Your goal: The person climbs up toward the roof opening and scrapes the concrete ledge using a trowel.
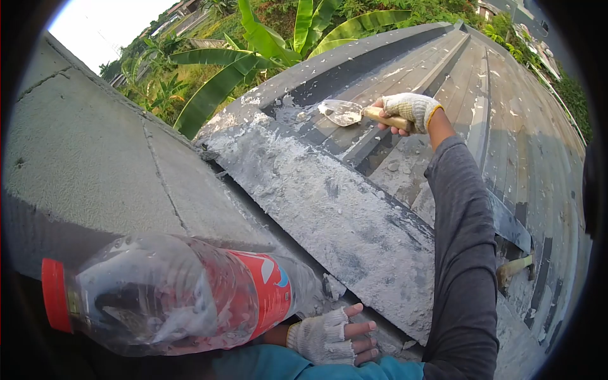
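Observation:
My right hand, in a white knitted fingerless glove, is closed around the wooden handle of a trowel. The trowel's blade points left, over the roof's edge strip, and is smeared with white material. A wide band of rough, whitish-grey mortar-like coating runs diagonally below it. My left hand, gloved the same way, has its fingers apart beside the lower end of that band. Above my left forearm, a large clear plastic bottle with a red cap and red label lies sideways, with whitish residue inside; its support is hidden.
A concrete block wall rises at left, with a dark gap along the coated band. Ribbed metal roofing spreads right. A wooden-handled tool lies beyond my right arm. Banana plants stand past the roof edge.

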{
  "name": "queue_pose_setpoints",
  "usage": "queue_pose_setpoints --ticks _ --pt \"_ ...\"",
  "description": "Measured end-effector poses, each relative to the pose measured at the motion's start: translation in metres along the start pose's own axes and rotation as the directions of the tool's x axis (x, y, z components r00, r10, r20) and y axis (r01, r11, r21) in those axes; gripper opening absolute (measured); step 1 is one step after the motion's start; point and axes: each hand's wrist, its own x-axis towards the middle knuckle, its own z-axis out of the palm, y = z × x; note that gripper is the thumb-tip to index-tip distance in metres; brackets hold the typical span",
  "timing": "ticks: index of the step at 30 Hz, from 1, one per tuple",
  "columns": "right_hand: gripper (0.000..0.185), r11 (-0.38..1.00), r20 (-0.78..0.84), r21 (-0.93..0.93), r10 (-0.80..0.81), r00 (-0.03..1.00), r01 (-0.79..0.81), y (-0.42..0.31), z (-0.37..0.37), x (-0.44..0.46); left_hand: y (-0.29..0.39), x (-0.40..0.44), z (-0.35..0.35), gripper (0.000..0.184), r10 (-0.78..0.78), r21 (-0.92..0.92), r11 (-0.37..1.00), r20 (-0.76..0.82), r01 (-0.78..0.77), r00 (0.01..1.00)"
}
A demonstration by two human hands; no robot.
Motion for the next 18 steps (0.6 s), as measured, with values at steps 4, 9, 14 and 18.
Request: queue_pose_setpoints --ticks 4,9,14,18 --pt "0.061 1.000 0.098 -0.003 -0.019 0.995 0.019 0.004 -0.002 0.000 0.001 -0.003 0.005 0.034 -0.001 0.007 1.000 -0.009 0.001 1.000" --pt "0.064 1.000 0.120 -0.015 -0.017 0.993 0.019 0.002 0.006 0.001 0.000 -0.002 0.003 0.033 -0.003 -0.004 1.000 -0.001 0.003 1.000" --pt "0.065 1.000 0.102 0.003 -0.016 0.995 0.016 0.006 0.008 0.002 0.000 -0.002 0.003 0.031 -0.003 0.010 1.000 -0.014 0.003 1.000" --pt "0.062 0.999 0.144 0.048 -0.020 0.989 0.013 0.002 0.015 0.000 0.001 -0.002 0.003 0.031 -0.020 -0.013 1.000 -0.011 0.020 1.000"
